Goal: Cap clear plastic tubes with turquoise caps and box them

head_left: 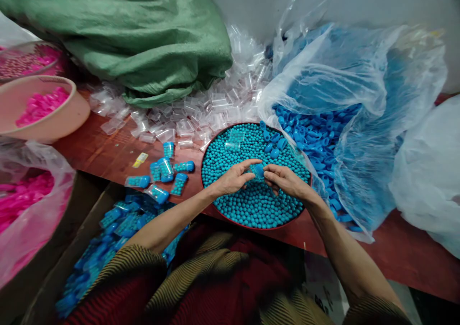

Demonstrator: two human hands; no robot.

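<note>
Over a round tub (203, 168) full of small turquoise balls (251, 210), my two hands meet at a small clear plastic container (256, 171) with blue at its right end. My left hand (235, 177) grips the container between thumb and fingers. The fingers of my right hand (284, 178) are pinched at the blue cap end; whether the cap is fully seated I cannot make out. Another clear container (235, 140) lies on the balls, and several loose blue caps (275, 147) rest at the tub's back right.
Filled, capped containers (165, 169) lie left of the tub; more fill a box (118, 224) below. Empty clear containers (215, 107) are heaped behind, beside a green sack (151, 42). A plastic bag of blue caps (316, 133) stands right. Bowls with pink pieces (46, 105) sit left.
</note>
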